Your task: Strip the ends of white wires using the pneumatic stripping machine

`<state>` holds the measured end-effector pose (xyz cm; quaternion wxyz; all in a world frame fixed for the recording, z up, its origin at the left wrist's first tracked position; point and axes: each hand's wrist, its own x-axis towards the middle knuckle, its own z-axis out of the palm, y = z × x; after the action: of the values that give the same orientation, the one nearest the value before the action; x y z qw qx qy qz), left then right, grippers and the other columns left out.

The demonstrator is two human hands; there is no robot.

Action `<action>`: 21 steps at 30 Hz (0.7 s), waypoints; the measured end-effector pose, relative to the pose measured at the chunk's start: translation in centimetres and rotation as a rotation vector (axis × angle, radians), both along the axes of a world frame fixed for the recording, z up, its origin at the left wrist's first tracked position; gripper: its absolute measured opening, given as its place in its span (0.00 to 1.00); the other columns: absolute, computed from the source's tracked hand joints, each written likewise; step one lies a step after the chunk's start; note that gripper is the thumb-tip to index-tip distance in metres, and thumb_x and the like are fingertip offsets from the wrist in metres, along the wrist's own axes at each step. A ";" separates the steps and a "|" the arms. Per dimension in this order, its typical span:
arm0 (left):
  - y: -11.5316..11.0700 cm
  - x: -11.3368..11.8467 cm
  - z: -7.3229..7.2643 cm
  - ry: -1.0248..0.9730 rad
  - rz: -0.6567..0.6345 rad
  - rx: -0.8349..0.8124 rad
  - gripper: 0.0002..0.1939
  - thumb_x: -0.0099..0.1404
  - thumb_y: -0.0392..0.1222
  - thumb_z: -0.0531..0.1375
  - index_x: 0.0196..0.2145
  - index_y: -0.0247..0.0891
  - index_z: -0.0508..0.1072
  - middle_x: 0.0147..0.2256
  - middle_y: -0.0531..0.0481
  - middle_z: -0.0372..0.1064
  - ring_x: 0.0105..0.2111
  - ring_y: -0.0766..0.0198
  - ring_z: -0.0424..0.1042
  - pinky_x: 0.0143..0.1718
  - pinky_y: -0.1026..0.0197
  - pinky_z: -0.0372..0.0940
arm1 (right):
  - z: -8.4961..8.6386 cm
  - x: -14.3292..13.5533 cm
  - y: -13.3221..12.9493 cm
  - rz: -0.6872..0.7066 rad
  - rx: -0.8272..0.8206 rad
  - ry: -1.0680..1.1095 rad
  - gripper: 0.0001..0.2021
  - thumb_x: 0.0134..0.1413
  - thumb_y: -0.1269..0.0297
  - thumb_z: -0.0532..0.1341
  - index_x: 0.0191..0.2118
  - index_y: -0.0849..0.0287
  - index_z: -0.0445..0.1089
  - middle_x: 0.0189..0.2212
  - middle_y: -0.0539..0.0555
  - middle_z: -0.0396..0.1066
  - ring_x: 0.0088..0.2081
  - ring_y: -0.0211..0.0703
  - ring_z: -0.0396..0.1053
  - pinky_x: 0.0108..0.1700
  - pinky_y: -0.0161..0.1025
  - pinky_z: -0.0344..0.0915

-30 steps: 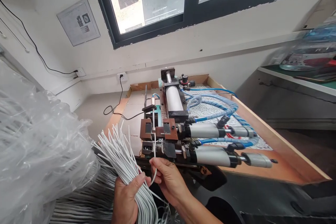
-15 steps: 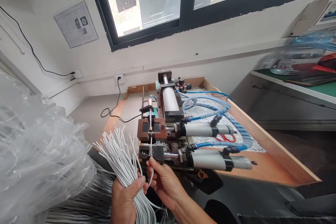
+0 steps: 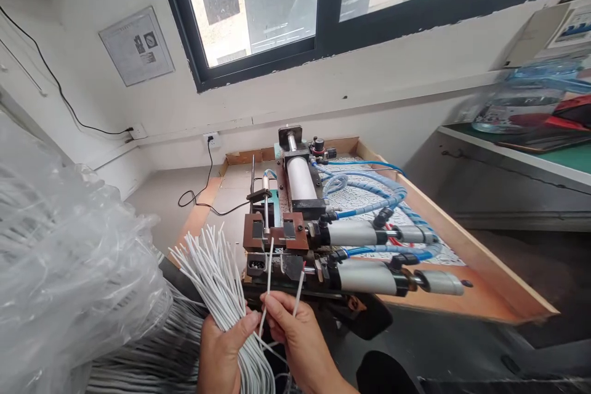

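Note:
My left hand [image 3: 222, 345] is wrapped round a thick bundle of white cables [image 3: 215, 289], whose ends fan out up and to the left. My right hand [image 3: 295, 335] pinches one white cable [image 3: 269, 274] between thumb and forefinger. That cable points up at the gap between the jaws of a pneumatic wire-stripping machine [image 3: 274, 231]. Another white cable [image 3: 299, 293], with a small reddish tip, sticks up from behind the fingers of my right hand. The machine's jaw blocks stand apart in front of my hands. Where the lower parts of the cables run is partly hidden.
Two horizontal air cylinders [image 3: 364, 277] reach right from the jaws, with blue air hoses [image 3: 392, 197] behind. A wooden-edged tray [image 3: 498, 298] surrounds the machine. Clear plastic wrapping [image 3: 78, 271] bulges at left above more cables [image 3: 148, 345]. A shelf [image 3: 517, 148] stands at right.
The machine's jaws have moved apart, their right blocks shifting right. My right hand has drawn slightly back and right, and a second cable with a reddish tip now shows in it.

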<state>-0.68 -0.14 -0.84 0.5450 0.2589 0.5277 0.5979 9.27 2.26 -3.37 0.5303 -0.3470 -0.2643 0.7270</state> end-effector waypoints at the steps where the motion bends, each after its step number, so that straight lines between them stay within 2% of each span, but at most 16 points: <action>1: 0.0 -0.1 -0.1 -0.007 0.031 -0.017 0.09 0.42 0.33 0.64 0.25 0.34 0.69 0.19 0.54 0.68 0.20 0.66 0.67 0.27 0.62 0.62 | -0.1 0.1 0.0 -0.028 -0.019 0.004 0.11 0.39 0.59 0.63 0.23 0.65 0.68 0.13 0.44 0.54 0.16 0.27 0.45 0.18 0.29 0.39; 5: 0.1 -0.2 -0.2 -0.024 0.064 -0.040 0.10 0.43 0.34 0.64 0.25 0.35 0.68 0.17 0.56 0.67 0.18 0.66 0.67 0.25 0.62 0.62 | 0.2 0.5 0.3 -0.062 -0.053 0.029 0.12 0.38 0.60 0.64 0.20 0.65 0.66 0.12 0.43 0.52 0.15 0.27 0.43 0.17 0.30 0.36; 12: 0.0 0.0 0.2 -0.018 0.034 -0.008 0.09 0.45 0.35 0.63 0.25 0.34 0.67 0.16 0.55 0.66 0.17 0.68 0.65 0.22 0.64 0.60 | 0.9 0.6 0.9 0.014 -0.091 0.090 0.14 0.39 0.60 0.63 0.18 0.63 0.61 0.10 0.41 0.48 0.14 0.25 0.38 0.17 0.31 0.33; 18: -0.3 -0.5 -0.2 0.023 0.009 0.071 0.05 0.49 0.36 0.61 0.25 0.34 0.68 0.14 0.56 0.64 0.16 0.70 0.62 0.20 0.66 0.57 | 0.5 0.8 0.8 0.030 -0.025 -0.022 0.14 0.38 0.59 0.64 0.18 0.62 0.60 0.11 0.40 0.47 0.15 0.26 0.38 0.17 0.31 0.33; 21: -0.4 -0.8 -0.3 0.021 0.022 0.111 0.04 0.49 0.35 0.60 0.24 0.35 0.67 0.14 0.57 0.63 0.15 0.71 0.61 0.19 0.67 0.56 | -0.2 1.3 -0.2 0.148 0.052 -0.072 0.14 0.39 0.59 0.63 0.17 0.63 0.61 0.10 0.40 0.45 0.14 0.26 0.38 0.17 0.31 0.34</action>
<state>-1.44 -0.49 -1.18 0.5177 0.2891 0.5020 0.6296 10.61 2.05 -3.60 0.4741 -0.3384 -0.3268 0.7443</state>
